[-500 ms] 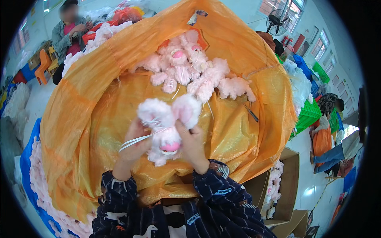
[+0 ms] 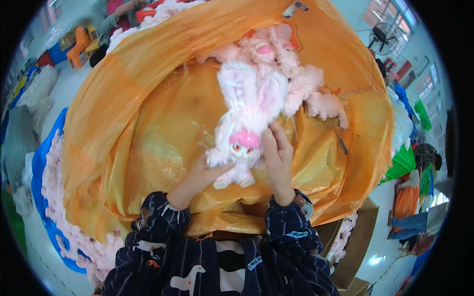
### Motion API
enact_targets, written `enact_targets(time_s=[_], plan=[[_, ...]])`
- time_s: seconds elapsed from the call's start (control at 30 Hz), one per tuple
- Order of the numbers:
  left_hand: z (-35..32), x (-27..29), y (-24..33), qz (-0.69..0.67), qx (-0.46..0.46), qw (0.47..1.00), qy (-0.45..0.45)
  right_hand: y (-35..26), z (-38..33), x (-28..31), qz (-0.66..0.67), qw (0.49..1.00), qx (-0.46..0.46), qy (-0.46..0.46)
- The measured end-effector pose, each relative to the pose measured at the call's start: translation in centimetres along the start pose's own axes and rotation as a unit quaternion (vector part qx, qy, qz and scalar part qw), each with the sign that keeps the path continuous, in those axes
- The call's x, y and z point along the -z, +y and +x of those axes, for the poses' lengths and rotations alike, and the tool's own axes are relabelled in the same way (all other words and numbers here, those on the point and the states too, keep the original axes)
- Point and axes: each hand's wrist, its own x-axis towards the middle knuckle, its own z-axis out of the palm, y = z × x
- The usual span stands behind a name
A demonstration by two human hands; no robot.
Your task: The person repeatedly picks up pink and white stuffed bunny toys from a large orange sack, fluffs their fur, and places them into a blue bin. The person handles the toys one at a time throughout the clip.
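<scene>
A pale pink plush bunny doll [image 2: 242, 135] with long upright ears, a pink brow and orange-red eyes faces me above the orange woven sheet [image 2: 168, 113]. My left hand [image 2: 200, 176] grips its lower body, the thumb lying across the front and the other fingers mostly hidden behind. Against the doll's right side, my right hand [image 2: 278, 155] has its fingers closed on the fur beside the head. Beyond the ears lies a pile of fluffy pink plush dolls [image 2: 303, 86]. To the right on the sheet rests a small dark-handled tool [image 2: 341, 143].
A blue-edged sack of pink plush pieces [image 2: 52, 182] stands at the left. At the lower right is a cardboard box [image 2: 359, 241] with more pink plush. A green crate [image 2: 401, 164], an orange chair [image 2: 77, 48] and a person [image 2: 121, 12] are farther off.
The doll has turned from head-tipped toward me to upright, its face and feet now showing. My left hand has shifted down to its body. The white strap no longer hangs out at the left.
</scene>
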Motion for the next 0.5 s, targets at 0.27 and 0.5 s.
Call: enact_targets(time_s=[0.27,0.5], plan=[[0.6,-0.9,0.9,-0.161,0.010,0.987,-0.006,0.6,-2.1,0.4,-0.235,0.969,0.071,-0.031],[0.7,-0.1,0.8,-0.183,-0.028,0.980,0.076,1.6,-2.3,0.9,0.268,0.939,-0.214,-0.016]])
